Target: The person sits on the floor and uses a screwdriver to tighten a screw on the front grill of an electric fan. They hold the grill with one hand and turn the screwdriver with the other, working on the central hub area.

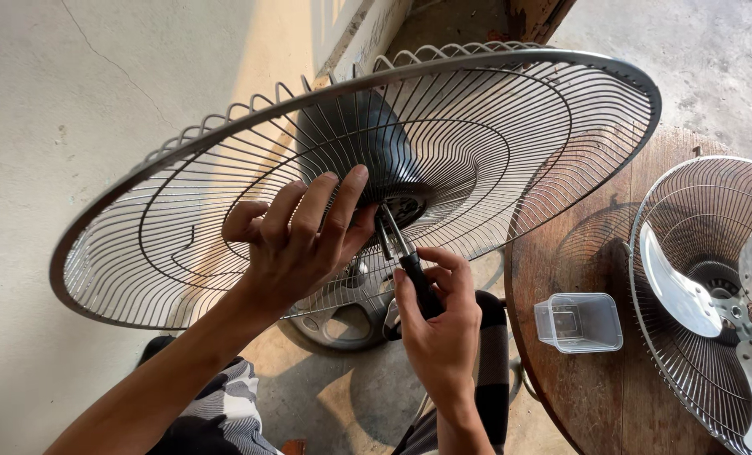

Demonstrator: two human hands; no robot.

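Left hand grips the fan guard while right hand clasps a screwdriver at the hub, mid-fastening; next needs steady turning.

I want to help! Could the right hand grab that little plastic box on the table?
Probably yes. The plastic box sits in the open on the round wooden table, near the right hand, nothing between them. But that hand grips pliers.

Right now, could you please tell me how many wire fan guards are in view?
2: one large wire fan guard held up at centre by the left hand; a second guard around metal blades on the wooden table at right. None seems hidden.
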